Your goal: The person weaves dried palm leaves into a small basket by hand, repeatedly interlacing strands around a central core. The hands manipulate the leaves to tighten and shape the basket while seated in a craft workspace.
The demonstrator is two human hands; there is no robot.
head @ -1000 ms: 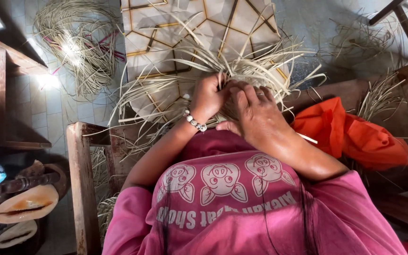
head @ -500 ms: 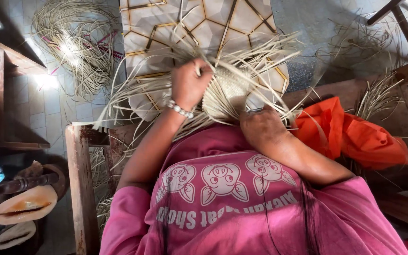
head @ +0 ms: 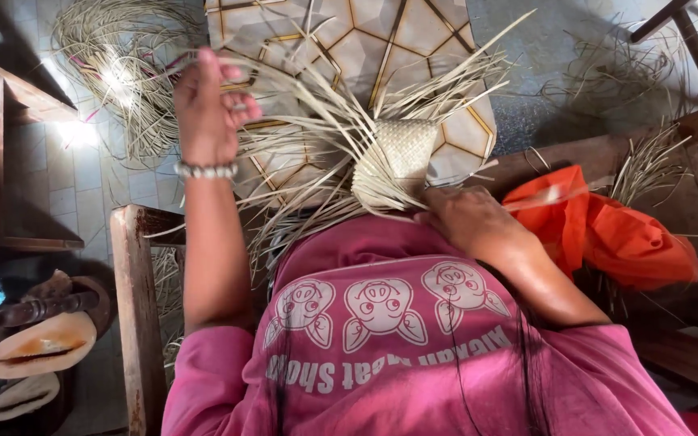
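Weaving is partly done: a small tight patch [head: 404,149] sits at the lap, with many loose strips [head: 317,105] still fanning out unwoven. Left hand [head: 203,105] pinches one strip, raised high; right hand [head: 466,218] clamps the patch's lower edge. No containers show.

Home weaving corner, straw heaps [head: 123,73], tiled floor [head: 82,173]
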